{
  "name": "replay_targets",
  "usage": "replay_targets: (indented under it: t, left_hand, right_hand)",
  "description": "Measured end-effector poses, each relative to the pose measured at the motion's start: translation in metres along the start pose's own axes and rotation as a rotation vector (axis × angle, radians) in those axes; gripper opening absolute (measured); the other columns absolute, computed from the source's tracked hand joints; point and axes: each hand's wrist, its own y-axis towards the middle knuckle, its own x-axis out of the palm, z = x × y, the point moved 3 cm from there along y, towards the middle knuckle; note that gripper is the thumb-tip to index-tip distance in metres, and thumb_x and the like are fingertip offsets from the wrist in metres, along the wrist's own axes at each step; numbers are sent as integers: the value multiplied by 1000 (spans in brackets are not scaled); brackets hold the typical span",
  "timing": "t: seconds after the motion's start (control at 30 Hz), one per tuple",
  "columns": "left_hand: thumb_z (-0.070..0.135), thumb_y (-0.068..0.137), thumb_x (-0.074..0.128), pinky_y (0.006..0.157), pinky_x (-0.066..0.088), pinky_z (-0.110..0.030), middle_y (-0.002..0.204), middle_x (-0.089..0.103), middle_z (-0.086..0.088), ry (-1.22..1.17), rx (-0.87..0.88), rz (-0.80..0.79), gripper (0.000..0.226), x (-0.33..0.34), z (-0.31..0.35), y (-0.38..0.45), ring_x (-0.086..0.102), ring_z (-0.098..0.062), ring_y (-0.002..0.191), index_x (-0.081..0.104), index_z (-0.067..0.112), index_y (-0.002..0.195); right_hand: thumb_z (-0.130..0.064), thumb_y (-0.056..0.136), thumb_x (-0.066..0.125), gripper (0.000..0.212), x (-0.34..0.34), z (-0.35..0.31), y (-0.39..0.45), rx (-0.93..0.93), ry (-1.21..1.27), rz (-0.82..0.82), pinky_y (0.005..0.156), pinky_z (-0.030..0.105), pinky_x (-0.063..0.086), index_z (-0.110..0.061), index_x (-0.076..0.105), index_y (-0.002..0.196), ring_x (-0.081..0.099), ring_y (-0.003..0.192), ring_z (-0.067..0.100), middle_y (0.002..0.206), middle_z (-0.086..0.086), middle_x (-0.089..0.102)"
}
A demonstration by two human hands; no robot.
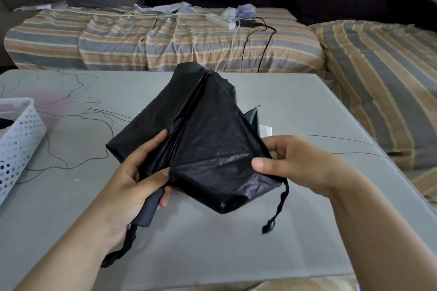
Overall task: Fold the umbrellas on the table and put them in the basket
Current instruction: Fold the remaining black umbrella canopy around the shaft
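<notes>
Here, I saw the left hand (132,186) wrapped around the grey handle (150,208) of the black umbrella (203,139), its grip pressed together on the handle with the thumb pressed against the loose canopy. The right hand (293,163) pinched the canopy's right edge between thumb and fingers. The umbrella was half collapsed, held just over the middle of the tabletop (295,106), its tip pointing away from me toward the bed; the fabric hung in slack, shiny folds either side of a central rib. A black strap (277,210) dangled from the near right of the canopy, and a wrist loop (120,250) trailed below the handle. The white perforated basket (16,144) sat at the tabletop's left edge, well apart from the umbrella, with bare surface between them. The tabletop was pale grey with a thin line drawing of flowers. Beyond it lay a bed with striped sheets (118,40), carrying a white power strip (220,20) and cables.
</notes>
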Motion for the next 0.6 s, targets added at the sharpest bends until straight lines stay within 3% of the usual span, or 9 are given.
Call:
replay_targets:
  t: [0.07,0.17,0.3,0.4,0.5,0.6]
  left_hand:
    - [-6,86,54,48,43,-24,57,54,-8,23,-5,9,63,1,-1,0,45,-20,48,59,47,117]
    - [-3,87,57,57,44,-30,65,58,-5,62,-21,33,60,1,-4,3,49,-21,53,61,51,114]
    - [-2,88,59,61,44,-31,66,58,-7,80,-43,50,59,2,-7,4,50,-22,54,61,51,114]
    - [-4,87,59,61,44,-32,68,59,-5,52,-46,52,60,4,-8,3,49,-22,55,63,50,111]
    - [-5,86,60,59,45,-31,71,60,-5,53,-45,54,61,4,-7,3,48,-23,55,63,51,112]
    - [-3,86,61,59,46,-31,71,59,-7,46,-46,67,60,1,-7,3,48,-24,56,64,51,111]
  right_hand:
    - [-30,69,83,16,3,-7,1,-123,72,42,72,22,53,-18,77,77,70,76,14,81,1,75]
    - [-44,71,78,30,-1,-16,-1,-321,192,167,73,30,55,-15,74,79,69,78,19,83,4,73]
    - [-29,92,57,20,15,-13,8,-276,172,166,84,34,54,-14,66,100,68,94,19,98,1,73]
    - [-42,88,57,26,26,-10,12,-67,99,33,83,30,50,-21,66,102,69,94,13,96,-4,74]
    - [-40,72,75,30,30,-13,4,14,-87,-304,75,19,51,-25,70,97,70,86,9,89,-4,74]
    - [-43,62,86,65,26,-11,2,-25,78,-305,95,36,51,-14,65,116,63,111,29,116,14,68]
